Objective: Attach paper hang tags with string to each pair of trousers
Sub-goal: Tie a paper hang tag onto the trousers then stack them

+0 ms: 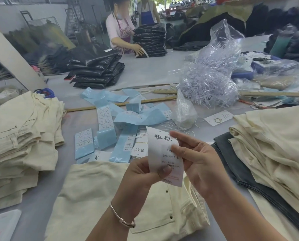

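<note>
A white paper hang tag (158,148) with black printed characters is held up between both hands over a folded pair of cream trousers (96,192) lying in front of me. My left hand (145,173) pinches the tag's lower edge with thumb on its face. My right hand (195,157) holds the tag's right side, fingers partly straight across it. More white tags (139,150) and blue sticker strips (121,119) lie scattered just beyond the trousers. A loose tag (218,118) and thin string (169,125) lie near a small plastic bag.
A stack of cream trousers (14,145) stands at the left, another (274,153) at the right over dark jeans (249,174). A clear bag of plastic fasteners (209,84) sits centre right. Wooden rulers (121,103) cross the table. Across it a person handles black packed bundles (150,40).
</note>
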Available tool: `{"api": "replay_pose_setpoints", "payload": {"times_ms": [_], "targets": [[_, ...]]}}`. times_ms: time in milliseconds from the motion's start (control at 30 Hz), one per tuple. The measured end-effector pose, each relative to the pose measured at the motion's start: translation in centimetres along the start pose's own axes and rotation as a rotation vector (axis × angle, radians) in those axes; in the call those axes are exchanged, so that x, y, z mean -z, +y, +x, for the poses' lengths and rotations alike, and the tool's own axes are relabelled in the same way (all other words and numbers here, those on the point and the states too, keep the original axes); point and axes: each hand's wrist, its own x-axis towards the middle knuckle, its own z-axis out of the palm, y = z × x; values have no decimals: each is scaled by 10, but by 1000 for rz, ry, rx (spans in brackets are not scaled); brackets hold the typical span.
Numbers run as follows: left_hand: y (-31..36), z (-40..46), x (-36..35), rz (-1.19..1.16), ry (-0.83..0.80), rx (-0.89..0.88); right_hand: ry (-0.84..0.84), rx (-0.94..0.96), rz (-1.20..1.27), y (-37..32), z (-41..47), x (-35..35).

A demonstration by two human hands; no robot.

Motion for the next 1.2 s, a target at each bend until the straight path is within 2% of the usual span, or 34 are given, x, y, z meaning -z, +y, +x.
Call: {"api": "replay_pose_setpoints", "payload": {"times_ms": [100,233,367,533,667,733,867,967,1100,1200], "targets": [[1,1,-1,69,-17,31,34,42,-62,1,-1,-1],[5,3,0,150,-28,60,105,191,-259,8,-3,-2],[5,4,0,140,7,37,129,239,-263,12,-2,-5],[3,5,0,67,-34,42,64,197,-291,14,-5,-6],[-8,9,-2,131,132,65,65,153,-275,22,-6,0],[-16,11,-1,122,148,88,77,121,-233,26,-6,5],[-30,12,7,62,64,133,133,50,-237,33,-1,20],[-43,18,17,88,44,141,191,-3,-334,40,7,36],[-60,34,30,133,156,210,190,-207,-400,50,33,56],[-70,46,42,111,302,294,227,-230,-527,59,62,71]]}}
